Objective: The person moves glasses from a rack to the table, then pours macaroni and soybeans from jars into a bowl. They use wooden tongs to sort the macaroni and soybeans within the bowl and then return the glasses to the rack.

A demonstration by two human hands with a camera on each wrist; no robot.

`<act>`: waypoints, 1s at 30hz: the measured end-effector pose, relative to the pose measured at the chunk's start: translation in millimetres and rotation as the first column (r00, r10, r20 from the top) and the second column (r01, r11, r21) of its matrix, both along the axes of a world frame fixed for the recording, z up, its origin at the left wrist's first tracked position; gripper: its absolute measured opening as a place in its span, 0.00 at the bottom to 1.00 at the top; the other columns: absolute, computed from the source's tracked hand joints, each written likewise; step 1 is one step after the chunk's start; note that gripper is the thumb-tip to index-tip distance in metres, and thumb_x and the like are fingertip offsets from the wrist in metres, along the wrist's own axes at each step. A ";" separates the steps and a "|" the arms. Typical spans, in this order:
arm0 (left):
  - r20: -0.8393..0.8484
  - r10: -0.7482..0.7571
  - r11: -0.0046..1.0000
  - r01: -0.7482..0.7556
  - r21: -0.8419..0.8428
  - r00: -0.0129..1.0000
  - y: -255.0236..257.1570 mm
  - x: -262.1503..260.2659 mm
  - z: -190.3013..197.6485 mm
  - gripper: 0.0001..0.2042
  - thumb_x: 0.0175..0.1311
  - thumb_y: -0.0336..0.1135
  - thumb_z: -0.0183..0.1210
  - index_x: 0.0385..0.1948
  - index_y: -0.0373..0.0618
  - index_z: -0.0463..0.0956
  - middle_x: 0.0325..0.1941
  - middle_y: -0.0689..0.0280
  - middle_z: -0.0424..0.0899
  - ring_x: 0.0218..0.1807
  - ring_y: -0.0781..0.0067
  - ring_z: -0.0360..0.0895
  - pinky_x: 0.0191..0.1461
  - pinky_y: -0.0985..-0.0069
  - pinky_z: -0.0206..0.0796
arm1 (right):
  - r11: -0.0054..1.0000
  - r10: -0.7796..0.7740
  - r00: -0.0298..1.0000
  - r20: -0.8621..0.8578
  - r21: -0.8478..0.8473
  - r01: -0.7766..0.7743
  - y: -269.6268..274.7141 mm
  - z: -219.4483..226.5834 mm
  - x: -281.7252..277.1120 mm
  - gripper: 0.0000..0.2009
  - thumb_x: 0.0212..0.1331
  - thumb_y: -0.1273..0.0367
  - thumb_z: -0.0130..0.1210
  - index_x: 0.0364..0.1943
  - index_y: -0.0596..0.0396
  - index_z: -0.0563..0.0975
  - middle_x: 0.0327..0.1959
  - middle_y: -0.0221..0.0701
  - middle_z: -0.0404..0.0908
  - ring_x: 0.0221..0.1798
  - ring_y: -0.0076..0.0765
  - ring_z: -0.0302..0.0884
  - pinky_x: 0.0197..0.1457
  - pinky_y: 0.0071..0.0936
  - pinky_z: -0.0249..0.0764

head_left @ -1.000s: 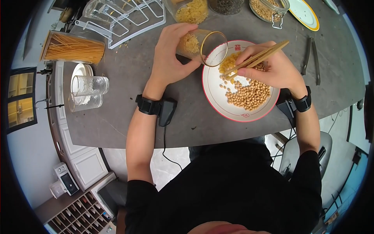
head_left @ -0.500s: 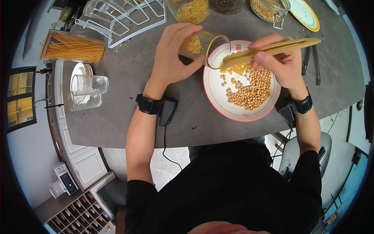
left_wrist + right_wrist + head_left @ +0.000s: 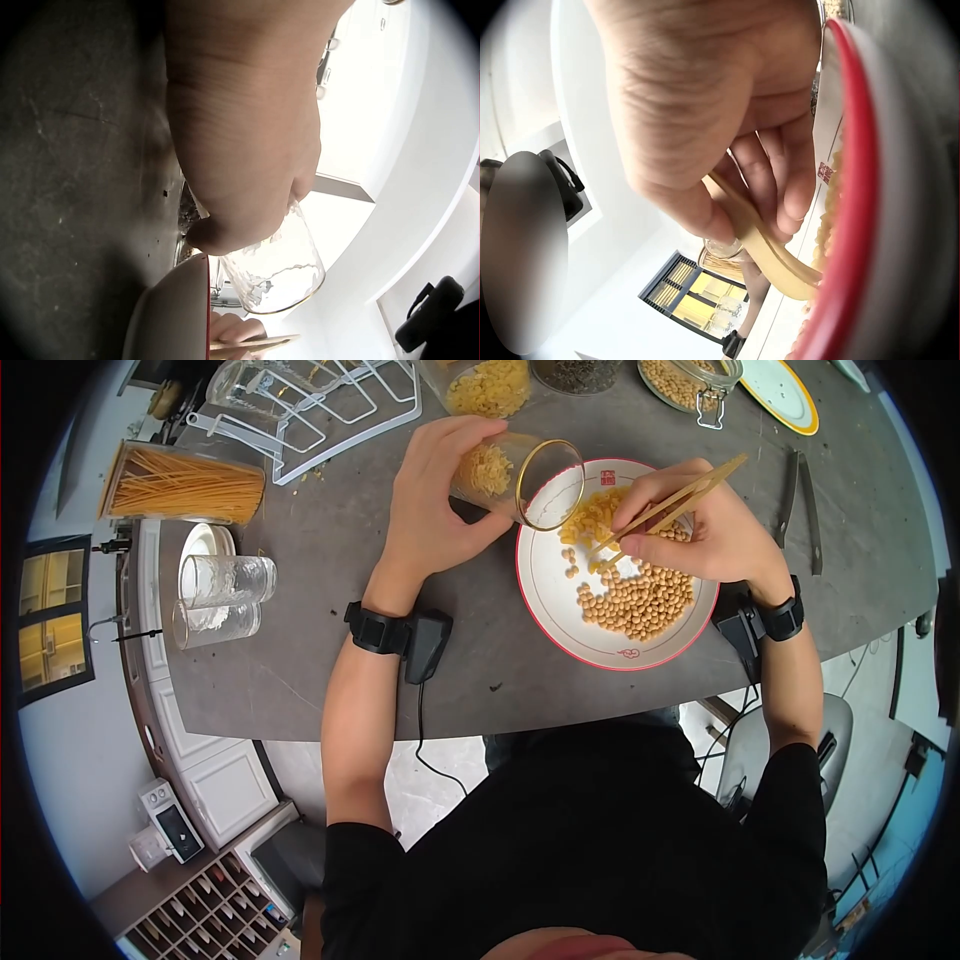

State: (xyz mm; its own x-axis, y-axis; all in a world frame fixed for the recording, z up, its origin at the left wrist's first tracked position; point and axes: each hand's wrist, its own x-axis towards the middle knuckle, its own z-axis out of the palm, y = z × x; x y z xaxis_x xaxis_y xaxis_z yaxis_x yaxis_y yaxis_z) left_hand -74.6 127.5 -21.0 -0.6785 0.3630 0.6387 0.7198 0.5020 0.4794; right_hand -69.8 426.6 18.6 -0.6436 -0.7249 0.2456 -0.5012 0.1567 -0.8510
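My left hand (image 3: 430, 500) grips a gold-rimmed glass (image 3: 512, 472), tipped on its side with its mouth over the edge of a red-rimmed plate (image 3: 556, 600). Small yellow pasta (image 3: 488, 470) lies inside the glass. With thumb and fingers, my right hand (image 3: 708, 532) pinches a pair of bamboo tongs (image 3: 690, 492). Their tips point down into the plate, between yellow pasta pieces (image 3: 597, 512) on the far side and a spread of chickpeas (image 3: 640, 605) on the near side. The right wrist view shows the tongs (image 3: 759, 247) reaching the food behind the red rim.
Behind the plate stand a jar of yellow pasta (image 3: 490, 388), a jar of dark bits (image 3: 578, 374) and a clip jar of chickpeas (image 3: 680, 382). Metal tongs (image 3: 800, 510) lie to the right. A white rack (image 3: 330, 450), a spaghetti container (image 3: 185, 482) and glasses (image 3: 225, 600) occupy the left.
The bamboo tongs swung up to the glass's mouth half a second ago, then came back down into the plate. The left hand and glass stay nearly in place.
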 end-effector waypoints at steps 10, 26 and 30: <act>-0.031 -0.001 1.000 0.001 0.010 1.000 -0.4 -0.9 -1.0 0.33 0.42 0.30 0.73 0.58 0.50 0.77 0.57 0.63 0.82 0.59 0.54 0.77 0.62 0.62 0.72 | 0.999 -0.027 1.000 0.003 0.029 0.027 -1.9 2.2 4.0 0.06 0.55 0.76 0.69 0.33 0.61 0.83 0.31 0.36 0.88 0.33 0.37 0.85 0.39 0.30 0.78; -0.065 -0.005 0.999 0.002 -0.048 0.998 0.2 -1.7 1.0 0.31 0.44 0.31 0.74 0.57 0.51 0.78 0.56 0.64 0.81 0.59 0.56 0.77 0.60 0.62 0.73 | 0.912 -0.132 0.961 0.241 -0.351 0.213 -5.7 5.1 4.3 0.11 0.65 0.74 0.65 0.49 0.62 0.83 0.39 0.31 0.88 0.41 0.23 0.85 0.49 0.23 0.81; -0.074 -0.013 0.999 0.009 -0.048 0.997 0.4 -1.8 0.8 0.31 0.44 0.31 0.74 0.57 0.51 0.78 0.57 0.64 0.81 0.59 0.55 0.77 0.61 0.62 0.73 | 0.933 -0.215 0.966 0.145 -0.262 0.247 6.7 7.1 3.0 0.08 0.65 0.73 0.65 0.46 0.61 0.83 0.40 0.30 0.87 0.42 0.21 0.84 0.48 0.22 0.79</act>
